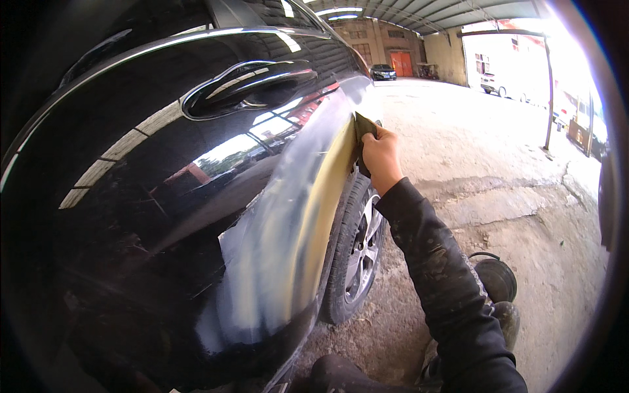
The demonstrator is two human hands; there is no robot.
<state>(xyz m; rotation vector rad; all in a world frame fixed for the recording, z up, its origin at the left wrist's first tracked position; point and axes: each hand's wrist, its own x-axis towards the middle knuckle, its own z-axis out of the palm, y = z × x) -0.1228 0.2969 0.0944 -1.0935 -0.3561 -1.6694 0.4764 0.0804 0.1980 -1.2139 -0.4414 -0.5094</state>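
Observation:
My right hand [382,157] is closed around a dark folded sheet that looks like sandpaper [365,126]. It presses the sheet against the wheel-arch edge of a black car's rear side panel. Pale grey and yellowish filler [308,216] covers the panel in sanded streaks, running from beside the door down the arch. Just below the hand is the rear wheel [360,245], with its dark tyre and silver rim. To the left, the glossy black door [151,177] carries a door handle [255,86]. My left hand is out of view.
A black bucket [496,280] stands on the rough concrete floor [485,196] to the right of my forearm. A thin post [549,92] rises at the right. Farther off, a dark car [383,72] is parked near an orange-red door [401,63].

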